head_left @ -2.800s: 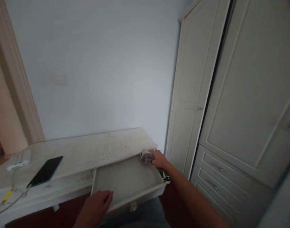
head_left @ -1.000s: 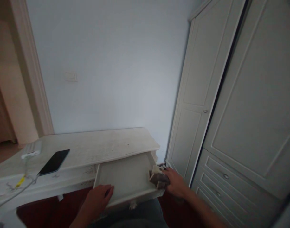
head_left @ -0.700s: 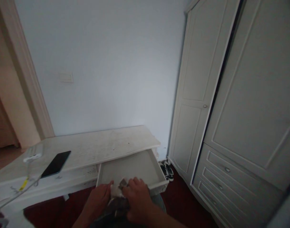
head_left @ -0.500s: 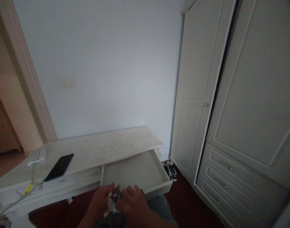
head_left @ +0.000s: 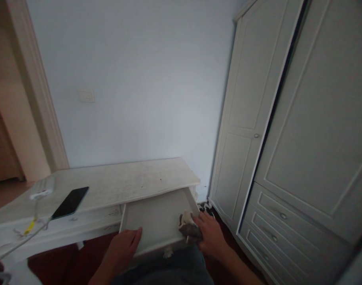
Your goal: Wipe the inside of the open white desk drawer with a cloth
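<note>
At the far left, through the doorway, I can see a wooden chest of drawers [head_left: 4, 154]. Nearer me, a white cable [head_left: 23, 241] with a yellow tag [head_left: 30, 226] hangs over the worktop's front; any print on the tag is too small for me to read. A white power strip [head_left: 42, 188] lies at that end of the worktop [head_left: 118, 178], and beside it, screen dark, a phone or tablet [head_left: 70, 202] with the cable running to its near corner.

The left hand [head_left: 124, 245] is at the front left corner of the open drawer [head_left: 152, 219], fingers bent and close together; I cannot tell whether they grip the edge, as the undersides are hidden. Across at the drawer's front right corner is a crumpled grey-brown and whitish cloth [head_left: 189, 228], bunched over the rim. The right hand [head_left: 210, 234] has its fingers closed on the cloth's right side, back of the hand uppermost. Past it, dark shoes [head_left: 207, 206] stand on the floor, partly covered by the hand, near a pale wardrobe [head_left: 243, 118].
</note>
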Motion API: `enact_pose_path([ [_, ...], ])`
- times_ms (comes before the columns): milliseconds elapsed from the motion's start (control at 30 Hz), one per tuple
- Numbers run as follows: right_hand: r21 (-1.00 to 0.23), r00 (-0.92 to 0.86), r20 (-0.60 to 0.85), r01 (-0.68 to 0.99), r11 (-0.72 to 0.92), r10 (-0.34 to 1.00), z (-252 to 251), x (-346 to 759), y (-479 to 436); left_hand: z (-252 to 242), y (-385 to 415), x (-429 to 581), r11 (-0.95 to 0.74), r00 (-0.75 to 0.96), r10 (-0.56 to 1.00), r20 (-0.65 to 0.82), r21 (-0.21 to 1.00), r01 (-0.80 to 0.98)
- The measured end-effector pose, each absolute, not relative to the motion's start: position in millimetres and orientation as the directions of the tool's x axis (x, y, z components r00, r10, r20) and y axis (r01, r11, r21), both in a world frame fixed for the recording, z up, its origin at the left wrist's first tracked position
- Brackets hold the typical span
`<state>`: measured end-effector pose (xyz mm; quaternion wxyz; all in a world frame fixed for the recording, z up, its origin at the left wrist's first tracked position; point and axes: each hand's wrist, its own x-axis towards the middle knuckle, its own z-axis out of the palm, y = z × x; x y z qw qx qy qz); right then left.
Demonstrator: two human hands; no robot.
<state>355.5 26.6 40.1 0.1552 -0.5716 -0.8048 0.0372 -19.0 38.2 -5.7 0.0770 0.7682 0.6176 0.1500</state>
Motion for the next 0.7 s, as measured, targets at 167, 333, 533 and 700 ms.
enact_pose_path([
  [167,-0.236,-0.522,0.148,0.806,0.543,0.840,51.0,271.8,33.4,-5.3,38.4,-20.2,-0.260,0.249,0.965,0.085,0.172,0.950],
  [333,-0.221,-0.636,0.150,0.725,0.653,0.757,61.1,204.2,38.6,5.5,38.5,-19.9,-0.243,0.250,0.968,-0.019,0.178,0.954],
  [533,-0.351,-0.610,0.059,0.728,0.589,0.790,73.0,254.4,46.3,12.3,33.5,-11.4,-0.240,0.237,0.971,0.043,0.158,0.958],
  [700,-0.361,-0.426,0.018,0.841,0.404,0.904,81.7,337.1,44.3,12.5,33.9,-9.1,-0.216,0.213,0.976,0.036,0.195,0.957],
])
